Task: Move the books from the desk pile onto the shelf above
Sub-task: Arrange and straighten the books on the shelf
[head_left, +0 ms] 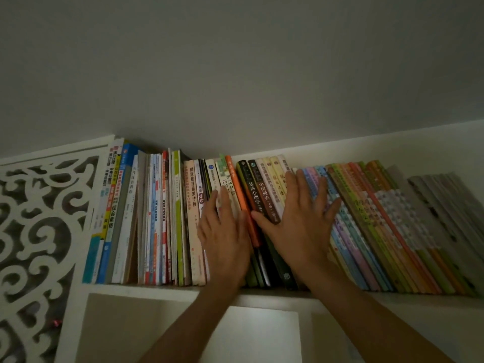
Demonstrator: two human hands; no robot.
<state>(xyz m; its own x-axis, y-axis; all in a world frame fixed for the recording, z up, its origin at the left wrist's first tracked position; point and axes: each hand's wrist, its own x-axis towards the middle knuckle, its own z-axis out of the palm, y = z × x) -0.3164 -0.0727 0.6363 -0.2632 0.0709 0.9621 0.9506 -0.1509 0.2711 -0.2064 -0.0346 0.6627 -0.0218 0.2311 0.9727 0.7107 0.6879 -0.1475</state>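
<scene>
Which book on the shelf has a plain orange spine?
The thin orange book between the left hand and right hand; its neighbours are white and black.

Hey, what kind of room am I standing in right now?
Probably a home study or bedroom nook: a white shelf packed with upright books, a carved white fretwork panel beside it, and a plain ceiling close above.

Dim, soft, wide-angle edge distortion.

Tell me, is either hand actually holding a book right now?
Neither. The left hand and right hand lie flat, fingers straight, pressing the spines of the books on the shelf.
</scene>
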